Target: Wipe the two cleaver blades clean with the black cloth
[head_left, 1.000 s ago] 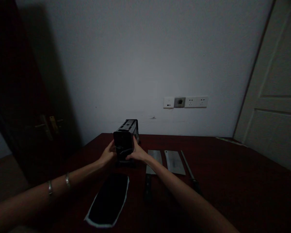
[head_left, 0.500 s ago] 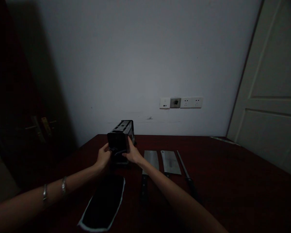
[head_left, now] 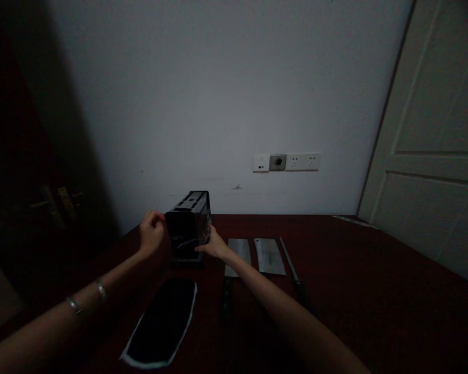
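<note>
A black knife holder with slots in its top stands upright on the table. My right hand grips its lower right side, with the thumb across the front face. Beside its upper left edge, my left hand has its fingers curled in; what they pinch, if anything, I cannot make out. Two broad cleavers, the left one and the right one, lie to the right of the holder. My right forearm hides part of their handles. Farther right lies a sharpening steel with a dark handle.
A dark pad with a pale edge lies nearer to me on the dark red table. Behind the table is a wall with a row of sockets. A pale door stands at the right, a dark door at the left.
My left hand has moved from the holder's lower front up and left to its upper edge. My right hand stays on the holder's side. The view has shifted slightly.
</note>
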Available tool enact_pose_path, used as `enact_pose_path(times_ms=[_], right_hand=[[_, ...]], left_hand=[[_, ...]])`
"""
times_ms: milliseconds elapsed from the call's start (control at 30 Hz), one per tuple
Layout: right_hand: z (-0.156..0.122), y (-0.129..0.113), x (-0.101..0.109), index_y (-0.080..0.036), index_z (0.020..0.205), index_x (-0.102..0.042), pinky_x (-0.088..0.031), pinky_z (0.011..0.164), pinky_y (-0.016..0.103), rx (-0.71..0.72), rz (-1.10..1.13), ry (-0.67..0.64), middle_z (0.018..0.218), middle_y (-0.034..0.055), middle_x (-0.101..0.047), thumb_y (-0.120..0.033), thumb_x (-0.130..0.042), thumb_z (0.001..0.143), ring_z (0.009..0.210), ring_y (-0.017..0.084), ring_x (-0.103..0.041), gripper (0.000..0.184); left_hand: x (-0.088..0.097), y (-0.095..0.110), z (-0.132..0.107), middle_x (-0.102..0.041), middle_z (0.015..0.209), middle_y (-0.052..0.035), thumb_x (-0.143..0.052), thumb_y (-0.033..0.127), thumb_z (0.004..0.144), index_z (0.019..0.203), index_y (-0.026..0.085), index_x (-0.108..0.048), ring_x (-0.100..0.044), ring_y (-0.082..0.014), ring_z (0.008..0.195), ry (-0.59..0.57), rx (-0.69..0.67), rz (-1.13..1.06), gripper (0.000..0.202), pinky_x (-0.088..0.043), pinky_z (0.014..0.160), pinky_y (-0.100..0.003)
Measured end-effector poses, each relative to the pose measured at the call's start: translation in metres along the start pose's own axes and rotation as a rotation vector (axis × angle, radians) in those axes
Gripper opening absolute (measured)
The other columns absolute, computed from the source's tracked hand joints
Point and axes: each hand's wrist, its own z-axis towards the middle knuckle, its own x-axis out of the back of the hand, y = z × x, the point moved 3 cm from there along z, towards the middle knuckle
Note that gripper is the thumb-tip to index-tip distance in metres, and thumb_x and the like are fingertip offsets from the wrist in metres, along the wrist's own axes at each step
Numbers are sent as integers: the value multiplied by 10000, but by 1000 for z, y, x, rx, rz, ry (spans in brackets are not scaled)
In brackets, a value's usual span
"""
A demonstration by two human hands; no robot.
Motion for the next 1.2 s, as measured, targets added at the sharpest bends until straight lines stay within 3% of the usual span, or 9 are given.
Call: enact_pose_path(times_ms=[133, 200, 300, 400, 500, 600, 767, 900, 1200], right_hand=[[-7, 15, 31, -171, 1275, -339, -473, 792, 351, -29, -61, 58, 1128, 100, -561, -107, -676, 547, 979, 232, -567, 805], [-13, 24, 56, -169, 1266, -348, -498, 721, 333, -54, -98, 119, 1138, 113, -551, -91, -621, 587, 905, 211, -596, 736], [-24, 39, 106, -198, 1233, -376, -513, 626, 285, -72, -158, 225, 1111, 86, -565, -78, -527, 648, 787, 159, -620, 616], [-42, 56, 164, -172, 1179, -431, -506, 659, 271, -80, -263, 342, 1081, 85, -580, -69, -469, 683, 782, 139, -618, 508], [-69, 75, 215, -130, 1093, -506, -463, 792, 281, -103, -422, 441, 1016, 96, -609, -37, -434, 696, 891, 152, -592, 414], [-99, 97, 247, -107, 1053, -551, -415, 858, 296, -157, -597, 477, 994, 119, -623, -31, -417, 711, 939, 179, -579, 375], [-130, 128, 260, -39, 1076, -562, -351, 926, 336, -227, -836, 449, 1092, 196, -585, -63, -437, 733, 1045, 250, -527, 366], [-133, 134, 257, -45, 1082, -577, -335, 948, 324, -221, -952, 399, 1139, 188, -570, -102, -408, 777, 1083, 244, -505, 353], [-134, 137, 252, -44, 1140, -554, -294, 997, 303, -232, -1070, 351, 1238, 180, -506, -126, -380, 798, 1190, 221, -420, 392]], left_hand=[[-7, 31, 17, -434, 637, 15, -389, 34, 589, 550, 167, -442, -445, -107, 645, 172, -326, -69, 149, -357, 613, -213], [-20, 51, 8, -447, 605, 18, -380, 35, 581, 530, 170, -441, -453, -101, 603, 142, -398, -122, 157, -358, 588, -210], [-54, 78, -25, -458, 509, 32, -365, 46, 590, 505, 174, -462, -441, -88, 490, -171, -416, -134, 181, -343, 522, -199], [-89, 85, -66, -512, 516, 22, -357, 45, 614, 527, 171, -509, -491, -98, 511, -445, -258, -29, 216, -353, 535, -202], [-118, 73, -97, -604, 644, 3, -360, 35, 669, 666, 171, -567, -565, -113, 632, -652, -102, 102, 247, -392, 609, -203], [-140, 50, -110, -645, 857, -51, -361, 7, 693, 915, 141, -561, -596, -132, 805, -787, 10, 336, 327, -412, 700, -209], [-160, 20, -116, -610, 970, -167, -407, -26, 655, 930, 52, -563, -569, -215, 945, -878, -7, 483, 326, -402, 803, -273], [-164, 13, -126, -600, 996, -161, -433, -16, 668, 873, 72, -591, -533, -224, 1013, -920, -71, 526, 274, -363, 882, -298], [-167, 7, -136, -533, 1166, -178, -436, -8, 689, 1029, 58, -561, -423, -223, 1170, -934, -114, 561, 369, -309, 957, -303]])
